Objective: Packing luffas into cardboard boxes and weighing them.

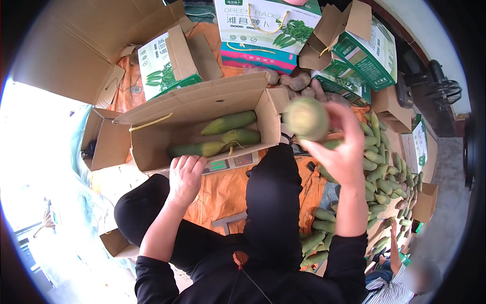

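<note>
Open ctn (202, 93): brown inside, flaps up, yellow cord handle (152, 122) along L end; sits in front of the person.
Ctn contents: green radishes (229, 122), qty 3 vis.; 1 lies alone toward far wall, 2 lie nearer, overlapping end to end.
R hand: grasping held radish (306, 119), qty 1, thumb and fingers (349, 117) around it; hand (347, 152) raised. Radish is blurred, seen end-on.
Held radish loc.: in the air, just R of open ctn's R end, outside its opening as viewed.
L hand: fingers bent at near rim of open ctn; thumb hidden, so can't tell if hand (186, 177) grips or only rests.
Scale (243, 160): qty 1; panel w/ lit green display, just below ctn's near wall.
Radish pile (385, 172): R side, many, overlapping; exact qty can't be counted.
Brown tubers (299, 81): several, heaped beyond ctn's R end; partly hidden, no full count.
Wht/grn ctn, far L (154, 58): qty 1, flaps open; contents hidden.
Wht/grn gift box (233, 28): qty 1, yellow cord handle; directly behind it, teal/pink box (238, 58), qty 1, partly covered.
Small brown ctn, L (114, 144): qty 1, open, dark item (90, 148) inside, type unclear.
Floor cover: orange sheet (217, 202).
Co-worker (390, 291): qty 1, btm R, striped top, one arm out toward pile.
</note>
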A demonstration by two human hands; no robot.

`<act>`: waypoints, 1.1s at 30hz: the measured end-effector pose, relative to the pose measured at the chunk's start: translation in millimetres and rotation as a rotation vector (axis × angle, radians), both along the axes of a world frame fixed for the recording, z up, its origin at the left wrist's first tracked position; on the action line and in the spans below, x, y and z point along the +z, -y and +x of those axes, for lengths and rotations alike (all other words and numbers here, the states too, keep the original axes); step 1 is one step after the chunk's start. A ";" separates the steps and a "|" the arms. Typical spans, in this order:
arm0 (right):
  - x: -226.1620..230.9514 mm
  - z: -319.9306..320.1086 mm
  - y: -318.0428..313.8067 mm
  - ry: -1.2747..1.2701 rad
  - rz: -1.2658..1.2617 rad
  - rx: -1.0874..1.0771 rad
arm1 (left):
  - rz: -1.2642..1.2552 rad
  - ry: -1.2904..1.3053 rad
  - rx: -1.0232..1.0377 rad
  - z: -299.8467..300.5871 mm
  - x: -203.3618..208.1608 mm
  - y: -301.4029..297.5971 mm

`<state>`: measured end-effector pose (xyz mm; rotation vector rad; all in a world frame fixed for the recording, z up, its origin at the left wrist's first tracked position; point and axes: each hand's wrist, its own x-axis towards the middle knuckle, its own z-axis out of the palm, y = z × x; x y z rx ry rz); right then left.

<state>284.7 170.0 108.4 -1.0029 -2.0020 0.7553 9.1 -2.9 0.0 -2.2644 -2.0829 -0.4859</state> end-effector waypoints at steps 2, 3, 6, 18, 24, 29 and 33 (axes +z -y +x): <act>13.3 -40.4 -0.5 0.027 0.081 0.141 | -0.010 -0.008 0.005 -0.6 -0.5 2.1; 18.8 -58.9 1.4 0.077 0.116 0.196 | 0.000 0.010 0.009 0.1 -0.1 0.2; -5.6 -112.0 7.2 0.122 0.134 0.299 | -0.001 0.013 0.003 3.6 1.5 -3.3; -36.6 -134.7 13.9 -0.031 -0.025 0.291 | -0.002 -0.110 0.056 3.0 -12.2 -2.2; -101.2 -7.4 33.8 -0.354 -0.322 -0.140 | -0.060 -0.079 0.043 2.2 -14.1 -1.3; -225.9 102.4 104.6 0.171 -0.501 -0.409 | -0.087 -0.067 0.075 4.5 -13.7 -3.7; -308.0 149.4 200.6 0.404 -0.775 -0.366 | -0.105 -0.075 0.078 5.1 -13.9 -4.8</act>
